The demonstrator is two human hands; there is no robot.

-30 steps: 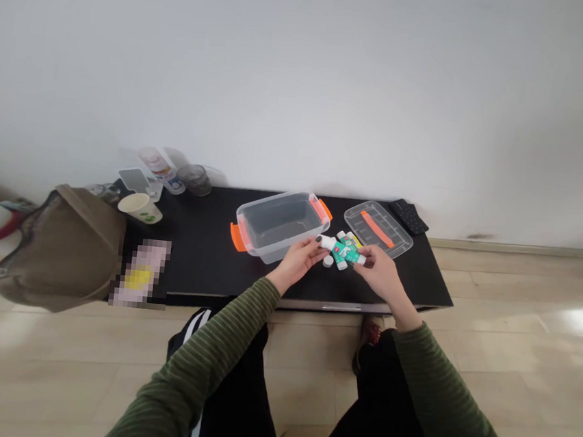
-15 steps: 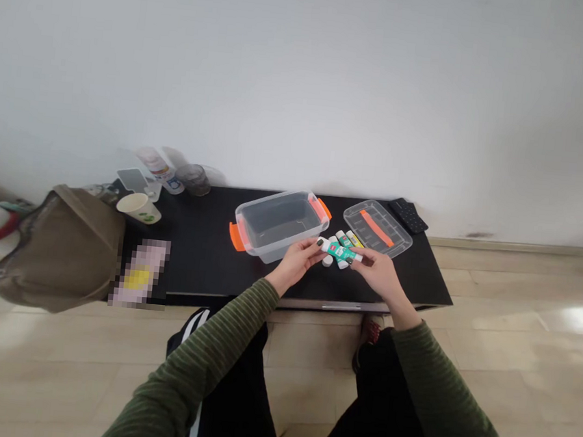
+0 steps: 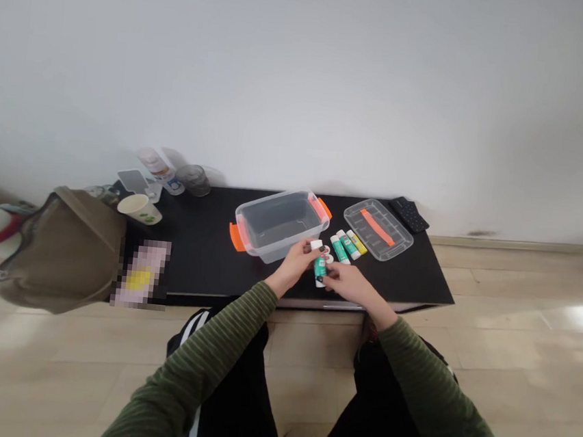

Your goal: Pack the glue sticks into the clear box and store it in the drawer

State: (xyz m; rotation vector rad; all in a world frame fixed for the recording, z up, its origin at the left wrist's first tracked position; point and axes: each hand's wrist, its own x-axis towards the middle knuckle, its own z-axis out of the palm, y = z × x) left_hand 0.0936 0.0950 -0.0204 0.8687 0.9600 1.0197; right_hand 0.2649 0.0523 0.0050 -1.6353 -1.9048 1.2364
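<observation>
Between my two hands is a green-and-white glue stick (image 3: 320, 266), close to upright in the picture. My left hand (image 3: 293, 263) pinches its upper, white end. The fingers of my right hand (image 3: 346, 280) close on its lower end. Just beyond, on the black table, two more green glue sticks (image 3: 340, 248) and a yellow one (image 3: 357, 243) lie side by side. Small white round pieces (image 3: 328, 257) show partly behind my fingers. To the left of these stands a clear plastic box (image 3: 272, 250) with orange latches, its top uncovered.
A clear lid (image 3: 384, 251) with an orange handle lies at the right, beside a black keypad-like object (image 3: 409, 215). At the left are a paper cup (image 3: 138, 209), a spray can (image 3: 159, 169), a dark glass (image 3: 195, 180) and a brown bag (image 3: 65, 245). The black table (image 3: 204, 265) meets the wall.
The glue stick has turned from lying crosswise to nearly upright in the picture and come slightly left and nearer me. My right hand has moved left and down with it.
</observation>
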